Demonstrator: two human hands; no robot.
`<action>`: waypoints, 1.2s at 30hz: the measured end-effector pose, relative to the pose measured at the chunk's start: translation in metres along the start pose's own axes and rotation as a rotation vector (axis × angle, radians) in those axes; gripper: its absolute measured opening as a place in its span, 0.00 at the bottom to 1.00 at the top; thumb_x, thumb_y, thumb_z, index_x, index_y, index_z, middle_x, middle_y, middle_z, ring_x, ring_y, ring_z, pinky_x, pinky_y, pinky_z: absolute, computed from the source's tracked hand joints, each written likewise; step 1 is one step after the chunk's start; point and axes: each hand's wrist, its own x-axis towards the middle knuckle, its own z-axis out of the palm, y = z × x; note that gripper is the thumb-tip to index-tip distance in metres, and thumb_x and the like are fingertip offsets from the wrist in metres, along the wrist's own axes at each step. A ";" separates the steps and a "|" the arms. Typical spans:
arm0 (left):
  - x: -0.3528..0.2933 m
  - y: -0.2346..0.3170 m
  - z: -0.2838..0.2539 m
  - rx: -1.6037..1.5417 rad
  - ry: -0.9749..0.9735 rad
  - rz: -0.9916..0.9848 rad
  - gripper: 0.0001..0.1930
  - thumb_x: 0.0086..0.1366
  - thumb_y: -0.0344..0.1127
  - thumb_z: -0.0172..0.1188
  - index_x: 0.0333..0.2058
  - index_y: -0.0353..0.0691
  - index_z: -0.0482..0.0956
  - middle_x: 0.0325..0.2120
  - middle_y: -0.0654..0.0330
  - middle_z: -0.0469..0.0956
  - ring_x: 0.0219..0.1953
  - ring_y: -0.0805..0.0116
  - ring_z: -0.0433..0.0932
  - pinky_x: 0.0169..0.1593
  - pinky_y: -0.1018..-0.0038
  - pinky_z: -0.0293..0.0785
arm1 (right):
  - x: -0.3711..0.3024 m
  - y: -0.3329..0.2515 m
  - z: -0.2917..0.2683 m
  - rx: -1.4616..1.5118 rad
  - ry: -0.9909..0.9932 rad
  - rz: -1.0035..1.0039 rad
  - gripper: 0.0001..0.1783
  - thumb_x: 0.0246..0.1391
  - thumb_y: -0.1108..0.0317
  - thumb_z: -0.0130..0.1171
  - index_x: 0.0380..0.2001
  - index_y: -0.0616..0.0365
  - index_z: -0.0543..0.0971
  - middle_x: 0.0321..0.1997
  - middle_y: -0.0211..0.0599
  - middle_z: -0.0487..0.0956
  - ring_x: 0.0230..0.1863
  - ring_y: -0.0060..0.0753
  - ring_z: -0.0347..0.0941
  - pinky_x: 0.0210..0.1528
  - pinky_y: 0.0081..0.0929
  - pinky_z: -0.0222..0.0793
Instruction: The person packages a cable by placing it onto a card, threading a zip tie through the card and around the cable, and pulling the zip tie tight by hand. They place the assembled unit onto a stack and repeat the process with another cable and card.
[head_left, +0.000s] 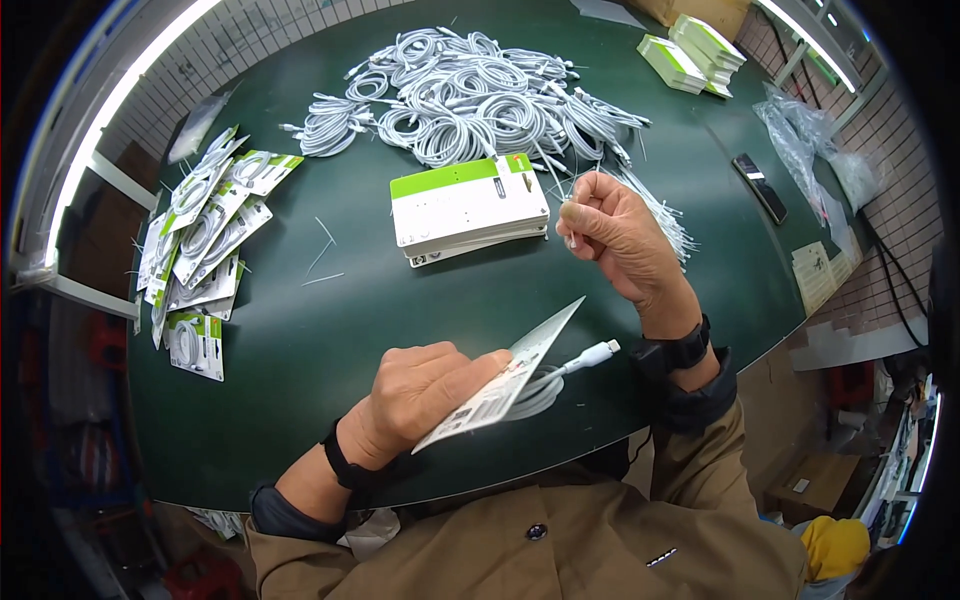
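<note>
My left hand (425,392) is closed on a printed white backing card (492,396), tilted over the near part of the table. A coiled white cable (540,396) lies against the card's right-hand side, its plug sticking out toward the right. My right hand (632,238), raised above the table, pinches a thin white cable tie (553,172) between thumb and fingers. Just left of that hand stands a stack of green-and-white cards (465,210). A bundle of loose white cable ties (668,222) lies behind and right of my right hand.
A large heap of coiled white cables (480,95) covers the far middle of the green table (330,370). Carded cables (205,225) pile up at left, near a few tie scraps (323,258). At right are a phone (760,187), plastic bags (815,145) and more card stacks (695,55).
</note>
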 end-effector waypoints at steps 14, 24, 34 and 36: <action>-0.005 -0.004 0.000 0.039 0.004 0.035 0.23 0.51 0.27 0.69 0.49 0.32 0.83 0.20 0.63 0.74 0.18 0.71 0.73 0.19 0.74 0.69 | -0.011 0.005 0.023 -0.216 -0.121 -0.202 0.13 0.63 0.74 0.64 0.50 0.67 0.82 0.34 0.39 0.82 0.33 0.22 0.77 0.34 0.17 0.74; -0.002 0.002 -0.001 0.088 -0.055 0.125 0.22 0.50 0.28 0.70 0.47 0.31 0.84 0.18 0.65 0.73 0.16 0.73 0.70 0.17 0.75 0.65 | -0.017 0.003 0.039 -0.384 -0.024 -0.157 0.07 0.68 0.73 0.58 0.44 0.65 0.81 0.30 0.33 0.81 0.27 0.17 0.74 0.30 0.15 0.72; -0.003 0.008 0.000 0.094 -0.085 0.123 0.21 0.52 0.30 0.68 0.47 0.34 0.85 0.18 0.68 0.70 0.17 0.76 0.68 0.17 0.76 0.61 | -0.016 0.005 0.038 -0.712 -0.081 -0.432 0.07 0.69 0.74 0.55 0.42 0.65 0.80 0.34 0.35 0.80 0.29 0.16 0.71 0.29 0.15 0.68; -0.002 0.009 0.000 0.122 -0.077 0.172 0.21 0.52 0.32 0.68 0.47 0.36 0.85 0.17 0.69 0.67 0.17 0.77 0.66 0.17 0.77 0.59 | -0.016 0.008 0.038 -0.692 -0.111 -0.485 0.07 0.69 0.74 0.55 0.42 0.66 0.80 0.35 0.36 0.80 0.30 0.17 0.72 0.30 0.15 0.69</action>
